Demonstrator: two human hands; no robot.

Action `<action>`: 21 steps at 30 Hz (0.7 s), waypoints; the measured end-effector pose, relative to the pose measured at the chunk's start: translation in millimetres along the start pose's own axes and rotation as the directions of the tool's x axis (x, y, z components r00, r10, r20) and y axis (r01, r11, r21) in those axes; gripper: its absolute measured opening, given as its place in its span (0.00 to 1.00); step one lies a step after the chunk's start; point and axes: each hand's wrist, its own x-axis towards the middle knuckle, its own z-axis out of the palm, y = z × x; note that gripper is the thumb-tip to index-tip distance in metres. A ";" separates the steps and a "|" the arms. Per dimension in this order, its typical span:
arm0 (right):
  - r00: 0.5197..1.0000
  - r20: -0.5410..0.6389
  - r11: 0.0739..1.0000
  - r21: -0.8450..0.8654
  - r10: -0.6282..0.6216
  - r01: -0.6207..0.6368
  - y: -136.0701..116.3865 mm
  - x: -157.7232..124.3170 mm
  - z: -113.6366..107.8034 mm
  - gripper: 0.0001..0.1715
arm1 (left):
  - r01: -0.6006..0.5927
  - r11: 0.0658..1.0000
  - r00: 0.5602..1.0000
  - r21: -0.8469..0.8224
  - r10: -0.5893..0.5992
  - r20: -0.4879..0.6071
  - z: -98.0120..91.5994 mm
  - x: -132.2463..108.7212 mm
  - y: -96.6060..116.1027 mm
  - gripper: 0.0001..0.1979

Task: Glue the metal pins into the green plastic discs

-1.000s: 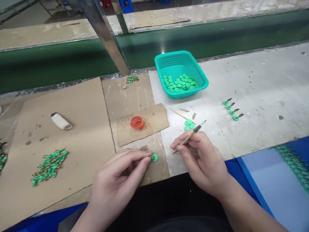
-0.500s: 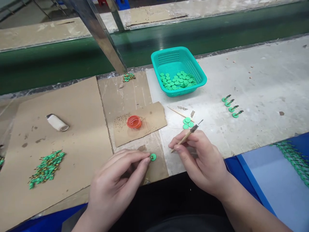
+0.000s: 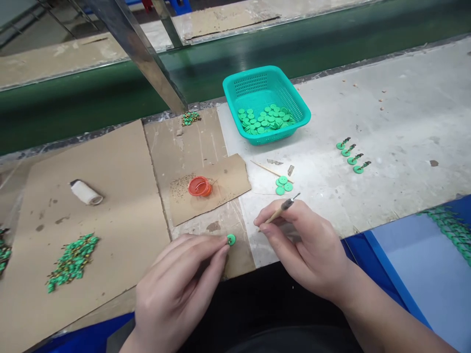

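Between thumb and forefinger, my left hand pinches a small figure, mostly hidden by the fingertips, with a green disc at its end. My right hand grips a thin brush-like tool with a light wooden handle and a dark upper part; its thin tip points up and away to the right. Just beyond that hand lie several loose green discs and a thin wooden stick. A red cup of liquid stands on a cardboard piece beyond my left hand.
A turquoise basket holds many green discs. Several small figures on green discs stand at right. A pile of small green pieces and a white cylindrical thing lie on cardboard at left. A metal post rises behind.
The camera view has shifted slightly. Both hands keep their holds; the brush-like tool has moved a little left and down in view.
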 end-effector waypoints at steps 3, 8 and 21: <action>0.999 0.005 0.999 -0.018 -0.033 0.033 -0.1 0.9 -1.7 0.09 | -0.024 1.000 1.000 0.008 0.024 -0.007 -0.3 -2.1 0.3 0.12; 0.995 0.002 0.995 -0.039 -0.095 0.095 -1.3 -0.2 -5.7 0.08 | 0.003 1.000 1.000 0.017 -0.003 -0.005 -0.7 -5.2 -0.9 0.12; 0.985 0.064 0.982 0.109 -0.160 0.153 0.8 11.1 22.1 0.07 | 0.026 1.000 0.999 -0.013 -0.025 0.023 0.2 1.8 2.9 0.09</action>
